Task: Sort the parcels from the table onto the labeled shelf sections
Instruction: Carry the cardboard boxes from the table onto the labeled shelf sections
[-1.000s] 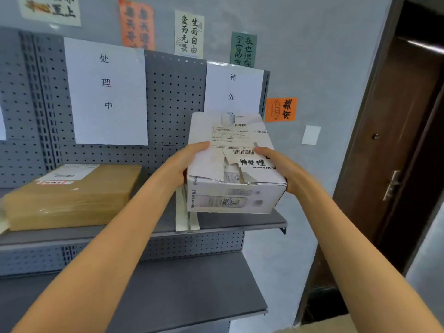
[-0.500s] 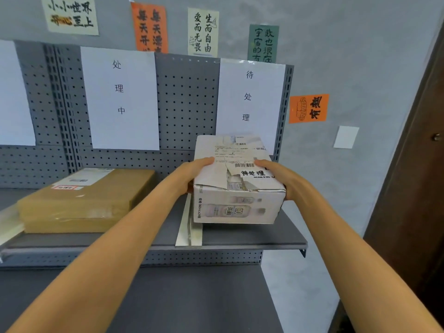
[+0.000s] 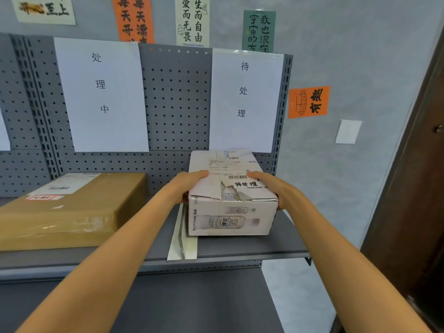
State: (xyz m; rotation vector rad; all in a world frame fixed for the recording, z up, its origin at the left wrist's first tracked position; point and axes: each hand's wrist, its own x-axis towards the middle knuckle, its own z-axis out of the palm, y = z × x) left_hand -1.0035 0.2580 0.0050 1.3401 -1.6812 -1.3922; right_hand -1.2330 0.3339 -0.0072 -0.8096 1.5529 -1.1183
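A white carton parcel (image 3: 230,212) with a torn top flap and a shipping label rests on the grey upper shelf (image 3: 288,241), in the right section under the white sheet reading 待处理 (image 3: 243,92). My left hand (image 3: 189,183) grips its left top edge. My right hand (image 3: 271,188) grips its right top edge. A brown taped parcel (image 3: 72,210) lies in the section to the left, under the sheet reading 处理中 (image 3: 101,92).
A white divider strip (image 3: 182,239) lies on the shelf between the two sections. A lower grey shelf (image 3: 192,304) juts out below. A dark wooden door (image 3: 413,188) stands at the right. Paper posters hang on the wall above the pegboard.
The white carton came down and forward from mid-air onto the right shelf section. Both hands stayed on its sides and the view moved closer to the shelf.
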